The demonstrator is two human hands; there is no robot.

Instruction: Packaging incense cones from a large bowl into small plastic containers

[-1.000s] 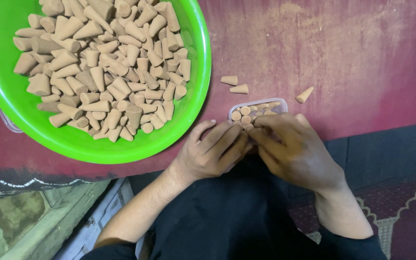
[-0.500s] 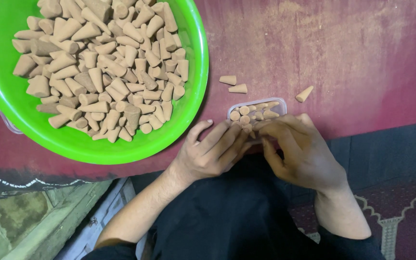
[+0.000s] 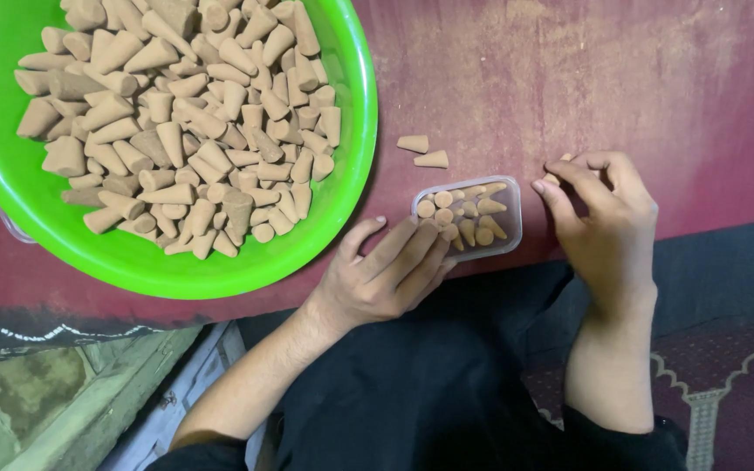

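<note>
A small clear plastic box [image 3: 506, 234] lies on the dark red cloth, partly filled with tan cones. My left hand [image 3: 383, 275] presses its outstretched fingers against the box's near left corner and holds it in place. To the right of the box, my right hand [image 3: 608, 218] curls its fingertips around a single loose cone [image 3: 560, 160], which shows only as a tan tip between the fingers. Two more loose cones [image 3: 422, 151] lie just beyond the box.
A big green bowl [image 3: 342, 205] heaped with tan cones fills the upper left. The red cloth [image 3: 639, 78] stretches behind the box. My black-clad lap is below, with a patterned rug [image 3: 726, 384] at the lower right and a pale step at the lower left.
My right hand has left the box and moved right onto the loose cone, uncovering the box. My left hand has stayed at the box's left corner.
</note>
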